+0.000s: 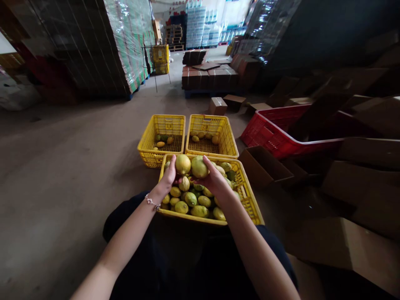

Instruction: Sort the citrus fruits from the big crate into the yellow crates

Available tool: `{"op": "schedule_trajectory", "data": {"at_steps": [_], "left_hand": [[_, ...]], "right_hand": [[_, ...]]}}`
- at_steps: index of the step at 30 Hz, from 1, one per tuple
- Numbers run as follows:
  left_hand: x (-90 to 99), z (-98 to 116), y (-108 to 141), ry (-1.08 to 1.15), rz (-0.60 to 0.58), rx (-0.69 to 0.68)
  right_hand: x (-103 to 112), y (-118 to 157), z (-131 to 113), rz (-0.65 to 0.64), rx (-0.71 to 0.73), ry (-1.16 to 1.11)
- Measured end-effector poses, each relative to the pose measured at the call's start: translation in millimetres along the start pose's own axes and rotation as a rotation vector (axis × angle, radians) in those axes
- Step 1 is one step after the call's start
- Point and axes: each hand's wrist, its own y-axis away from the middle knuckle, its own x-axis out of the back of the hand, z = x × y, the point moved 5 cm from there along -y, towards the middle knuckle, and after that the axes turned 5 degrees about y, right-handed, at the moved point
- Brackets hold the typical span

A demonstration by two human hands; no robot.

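Observation:
My left hand (169, 175) is closed around a yellow-green lemon (183, 164). A greener lemon (199, 166) sits in my right hand (215, 178), thumb along its side. Both hands hold the fruit side by side above the near yellow crate (253, 210). That crate holds many loose lemons (204, 201), from yellow to dark green; my forearms and hands cover some of them. Behind it stand two more yellow crates. A few yellow and green fruits lie in the left crate (144, 146), and several yellow ones lie along the far side of the right crate (231, 141).
To the right, a red crate (265, 134) stands among open cardboard boxes (261, 166). A small carton (218, 106) rests on the floor ahead. Beyond are a pallet of stacked boxes (209, 78) and a tall film-wrapped stack (133, 46).

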Motion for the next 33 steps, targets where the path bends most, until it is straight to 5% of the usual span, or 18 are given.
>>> {"op": "schedule_trajectory", "data": {"at_steps": [11, 18, 22, 28, 33], "left_hand": [[0.8, 0, 3, -0.011, 0.008, 0.085], [-1.1, 2, 1, -0.154, -0.066, 0.025], [-0.3, 4, -2, -0.191, -0.014, 0.003], [1.7, 21, 4, -0.173, 0.009, -0.478], [0.6, 29, 7, -0.583, -0.058, -0.944]], "right_hand": [[6, 0, 0, 0.041, -0.06, 0.001], [2, 2, 2, 0.053, -0.105, 0.117], [5, 1, -3, 0.086, -0.035, 0.15], [22, 3, -29, 0.249, 0.565, 0.451], [26, 4, -34, 0.332, 0.913, 0.732]]}}
